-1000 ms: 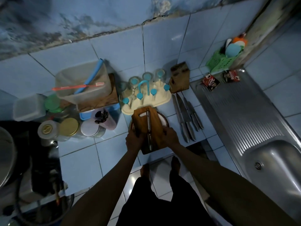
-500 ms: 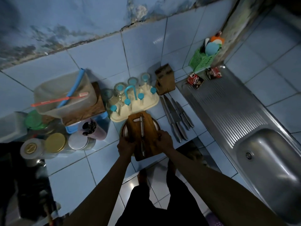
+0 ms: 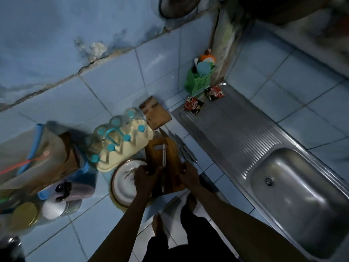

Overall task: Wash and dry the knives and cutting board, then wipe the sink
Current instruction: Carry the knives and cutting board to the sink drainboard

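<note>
On the blue-tiled counter (image 3: 56,241), starting from the left, stands a crowd of clear plastic tubs and lidded jars (image 3: 24,216), then a cream plastic glass rack with turquoise pegs (image 3: 122,148), and in front of it a round white plate with a brown rim (image 3: 122,184). Over the plate's right edge the person holds the brown wooden cutting board (image 3: 170,163) by its near end, with a steel-handled knife (image 3: 164,167) lying lengthwise down its middle. The left hand (image 3: 145,178) grips the board's left edge, fingers curled around it and the thumb reaching across the top toward the knife. The right hand (image 3: 188,176) grips the right edge, fingers wrapped under; how they lie below I cannot tell.

I judge the board stiff and fairly heavy, safe to carry by both long edges as it is now. The knife is loose, smooth metal and would slide off if the board tips, so keeping it level or pinning the handle with a thumb looks wise.

Just right of the board, more steel knives (image 3: 186,154) lie on the tiles, below the wooden knife block (image 3: 155,112). Further right runs the ribbed steel drainboard (image 3: 236,133), and last the stainless sink basin (image 3: 302,197), well apart from the board.
</note>
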